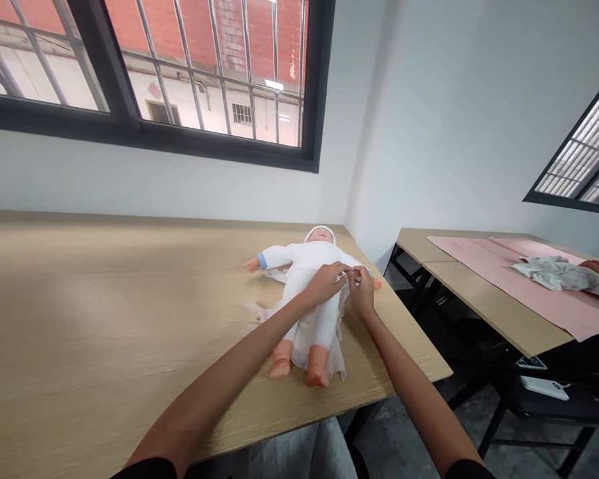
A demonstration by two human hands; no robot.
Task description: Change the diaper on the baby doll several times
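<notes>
Well, taking the doll's middle as the center of my clock and twelve as the wall side, I see the baby doll with pinkish plastic feet and a white cap [321, 231] lying on its back on the pale wood-grain tabletop [144, 293], near its three o'clock end. Its head points to twelve and its feet to between six and seven; it wears a long-sleeved white cloth suit [302, 263]. One arm stretches to ten, with a light blue cuff [263, 260] at the wrist; the other reaches toward two, partly covered from my view. There, at two o'clock, my hands meet: the left hand [325, 283] comes across the doll's body, the right hand [363, 293] comes up from the outer side, both with fingers curled and fingertips together. I cannot tell what, if anything, they pinch. A thin, crumpled whitish cloth [337, 359] shows from under the doll, spilling out at nine and at five. Out at three, apart from my tabletop, a second wood-grain tabletop [489, 303] carries a smooth pink cloth [494, 267] with another doll in pale patterned clothing [554, 273] on it. A black-seated chair [564, 411] stands at four, bearing a flat white object [544, 388]. Beyond, at eleven, is a dark-framed, barred window [204, 73].
</notes>
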